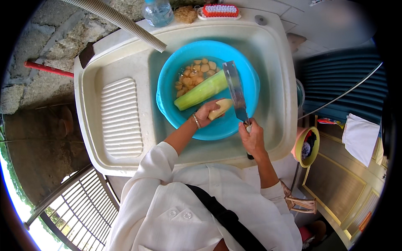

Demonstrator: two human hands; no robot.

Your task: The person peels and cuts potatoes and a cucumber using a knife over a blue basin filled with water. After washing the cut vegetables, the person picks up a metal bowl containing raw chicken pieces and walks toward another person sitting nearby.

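My left hand (205, 113) is closed around a pale, oblong peeled vegetable piece (221, 109), held over the near side of a blue basin (165, 109). My right hand (253, 139) grips the handle of a kitchen knife (237, 93), its broad blade pointing away from me and just right of the piece. A long light-green peeled vegetable (201, 91) lies slantwise in the basin, its right end by the blade. Behind it, several tan rounded chunks (191, 77) sit in water. Their kind I cannot tell.
The basin stands in a cream sink (276, 138) with a ribbed washboard (122, 117) on its left. A grey corrugated hose (125, 25) reaches over the back edge. Along the ledge are a clear bottle (158, 16), a brown scrubber (185, 14) and a red-and-white brush (220, 11). A yellow bucket (317, 144) stands right.
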